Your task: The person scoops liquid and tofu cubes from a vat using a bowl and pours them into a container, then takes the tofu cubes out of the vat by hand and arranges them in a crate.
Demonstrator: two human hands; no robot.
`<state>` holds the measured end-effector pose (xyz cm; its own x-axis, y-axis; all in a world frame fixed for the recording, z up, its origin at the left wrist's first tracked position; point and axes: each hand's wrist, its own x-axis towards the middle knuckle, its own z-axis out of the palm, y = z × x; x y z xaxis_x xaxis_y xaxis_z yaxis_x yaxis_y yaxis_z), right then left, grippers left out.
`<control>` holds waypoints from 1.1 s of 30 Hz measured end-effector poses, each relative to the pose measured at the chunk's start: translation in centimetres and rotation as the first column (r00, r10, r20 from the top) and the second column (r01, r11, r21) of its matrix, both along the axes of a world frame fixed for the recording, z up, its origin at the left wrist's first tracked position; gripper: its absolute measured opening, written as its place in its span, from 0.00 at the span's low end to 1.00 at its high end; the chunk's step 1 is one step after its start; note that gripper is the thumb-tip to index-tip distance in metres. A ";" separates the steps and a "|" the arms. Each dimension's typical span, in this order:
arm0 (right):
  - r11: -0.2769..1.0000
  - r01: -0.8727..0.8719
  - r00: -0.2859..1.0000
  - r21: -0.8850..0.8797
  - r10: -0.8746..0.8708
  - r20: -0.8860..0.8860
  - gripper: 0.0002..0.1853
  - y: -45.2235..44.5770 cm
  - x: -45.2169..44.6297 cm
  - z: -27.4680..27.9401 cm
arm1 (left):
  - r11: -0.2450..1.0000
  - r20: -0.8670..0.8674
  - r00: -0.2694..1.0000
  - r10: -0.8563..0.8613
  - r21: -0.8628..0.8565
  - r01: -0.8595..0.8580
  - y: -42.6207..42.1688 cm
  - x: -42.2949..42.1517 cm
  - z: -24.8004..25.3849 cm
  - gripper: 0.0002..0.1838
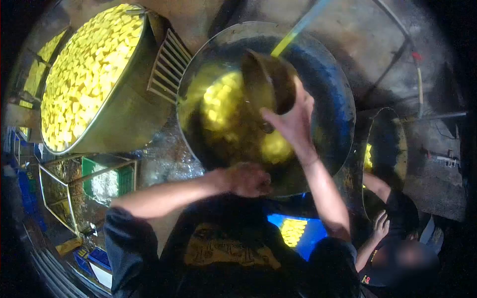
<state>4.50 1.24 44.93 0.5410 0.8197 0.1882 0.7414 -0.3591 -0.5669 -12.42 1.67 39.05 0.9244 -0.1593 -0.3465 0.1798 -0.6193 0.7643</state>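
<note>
My right hand grips the rim of a dark metal bowl, thumb on the near side. The bowl is tilted over a large round vat. Yellow chunks lie in the vat's left part, some in shadow below the bowl. My left hand is at the vat's near edge, fingers curled and slightly blurred; whatever may be inside them is hidden. A pole, yellow at its lower end, reaches into the vat behind the bowl.
On the left stands a big metal tub heaped with yellow chunks, beside a slatted rack. A green crate is below it. Close to my body is a blue container with yellow pieces. At right, another person reaches into a smaller vat.
</note>
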 end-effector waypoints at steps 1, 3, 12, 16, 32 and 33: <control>0.984 0.107 0.993 -0.145 -0.112 -0.026 0.59 0.2 3.4 -2.5 | 0.984 0.025 1.000 -0.014 -0.179 0.018 1.4 2.1 -2.5 0.24; 0.894 0.201 0.952 -0.400 -0.275 -0.137 0.60 0.3 8.1 -6.4 | 0.992 -0.171 0.978 -0.123 -0.041 0.118 4.4 7.7 -7.1 0.22; 0.796 0.238 0.879 -0.556 -0.420 -0.225 0.61 2.6 15.0 -19.3 | 0.590 0.284 0.838 0.466 0.606 -0.533 13.0 17.5 -27.0 0.26; 0.760 0.138 0.899 -0.636 -0.365 -0.242 0.59 2.9 15.8 -21.9 | 0.600 0.301 0.728 0.616 0.419 -0.681 12.3 17.7 -32.5 0.23; 0.857 0.097 0.723 -0.506 -0.410 -0.556 0.49 1.1 18.2 -25.2 | 0.450 0.228 0.521 0.822 0.300 -0.841 9.6 14.7 -39.0 0.21; 0.903 0.056 0.652 -0.426 -0.356 -0.669 0.45 1.4 17.9 -24.0 | 0.629 0.054 0.699 0.713 0.394 -0.671 10.4 14.3 -37.5 0.22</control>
